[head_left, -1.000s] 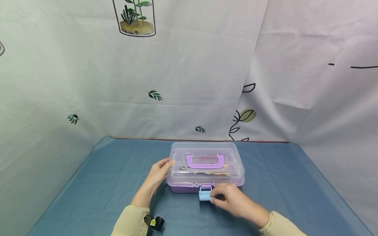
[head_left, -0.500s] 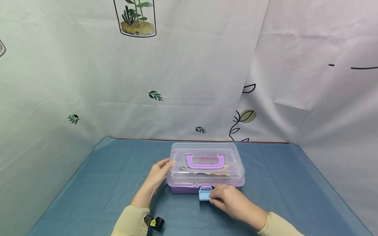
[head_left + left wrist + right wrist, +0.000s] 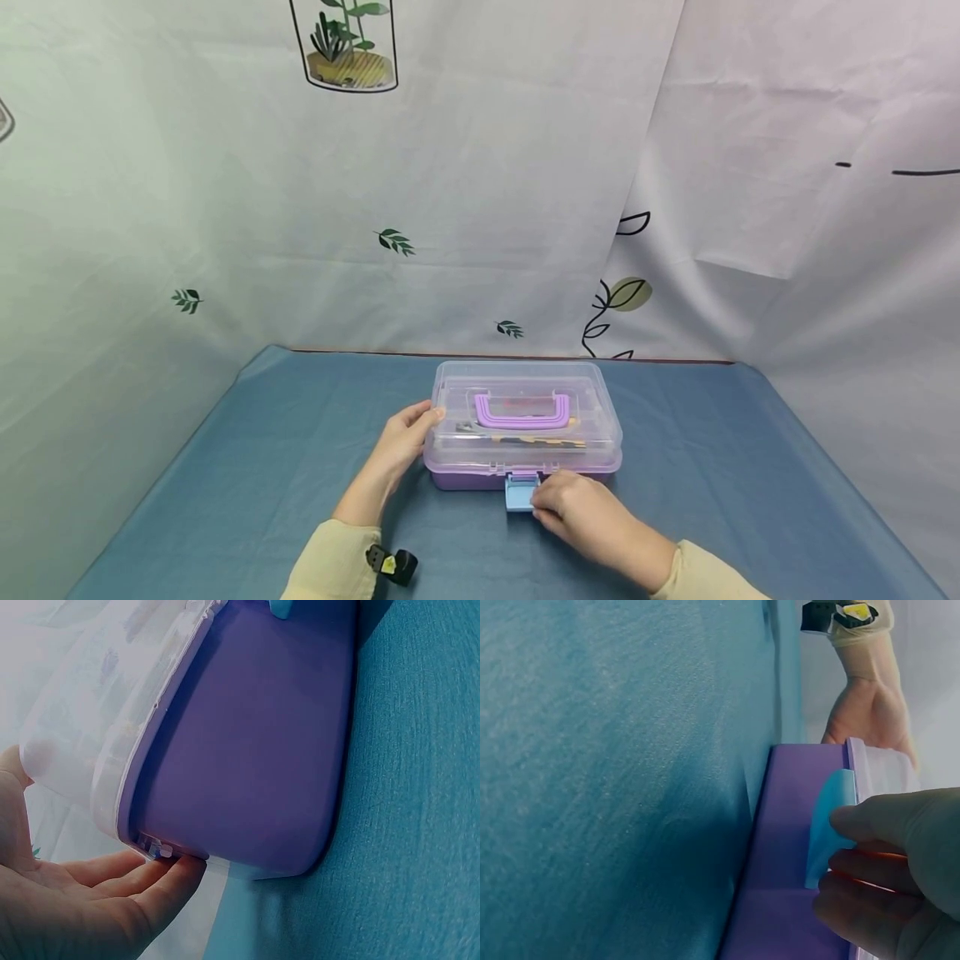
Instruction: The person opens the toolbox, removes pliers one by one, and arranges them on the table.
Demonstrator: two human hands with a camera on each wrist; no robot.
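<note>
A box with a purple base (image 3: 465, 482) (image 3: 247, 750) and a clear lid (image 3: 525, 375) lies closed on the cloth, a purple handle (image 3: 522, 423) folded flat on top. My left hand (image 3: 397, 446) (image 3: 97, 907) grips its left end, thumb on the lid and fingers beneath the rim. At the front, my right hand (image 3: 592, 517) (image 3: 900, 870) pinches the right edge of a light blue latch (image 3: 519, 495) (image 3: 831, 817) between thumb and fingers. The latch tilts outward from the purple wall. Some long items show through the lid.
Blue cloth (image 3: 322, 417) covers the table. A pale printed curtain (image 3: 487, 208) hangs behind it and at both sides. A black device (image 3: 401, 568) with a yellow mark is strapped at the left wrist.
My right hand has shifted slightly left, and the latch's angle has changed a little with it. The left hand and the box have stayed in place.
</note>
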